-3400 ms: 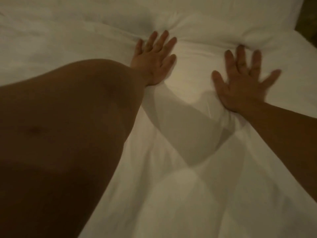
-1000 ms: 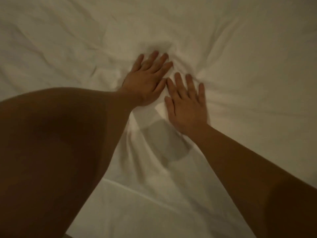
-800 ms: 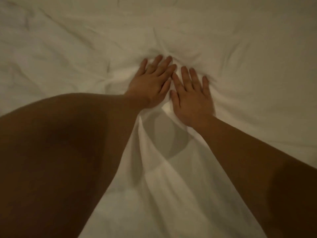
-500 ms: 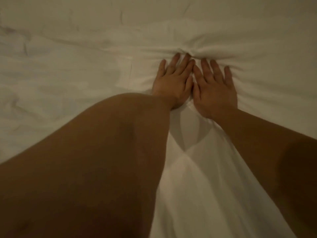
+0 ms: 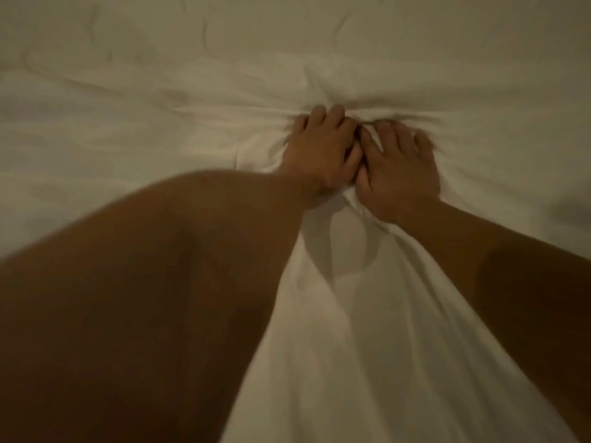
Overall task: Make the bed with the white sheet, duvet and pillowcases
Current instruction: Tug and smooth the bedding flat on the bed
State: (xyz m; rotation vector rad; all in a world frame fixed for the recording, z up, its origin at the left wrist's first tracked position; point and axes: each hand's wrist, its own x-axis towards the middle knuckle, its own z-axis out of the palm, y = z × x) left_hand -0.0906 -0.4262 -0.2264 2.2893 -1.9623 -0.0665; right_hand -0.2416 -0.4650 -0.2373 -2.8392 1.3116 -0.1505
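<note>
Head view, dim light. Left hand point(image 5: 319, 155) and right hand point(image 5: 396, 171) sit side by side, touching, on the white duvet point(image 5: 160, 139). Both sets of fingers point(image 5: 332, 115) curl into the cloth; a bunched ridge gathers just beyond the fingertips. I judge they grip there to drag or shift the fabric. Creases radiate outward from the grip.

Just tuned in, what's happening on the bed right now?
A person leans over the bed with both arms stretched out. The left hand and right hand sit side by side, fingers curled into the white bedding, bunching it into a ridge of creases at the fingertips. The picture is dim and slightly blurred.
</note>
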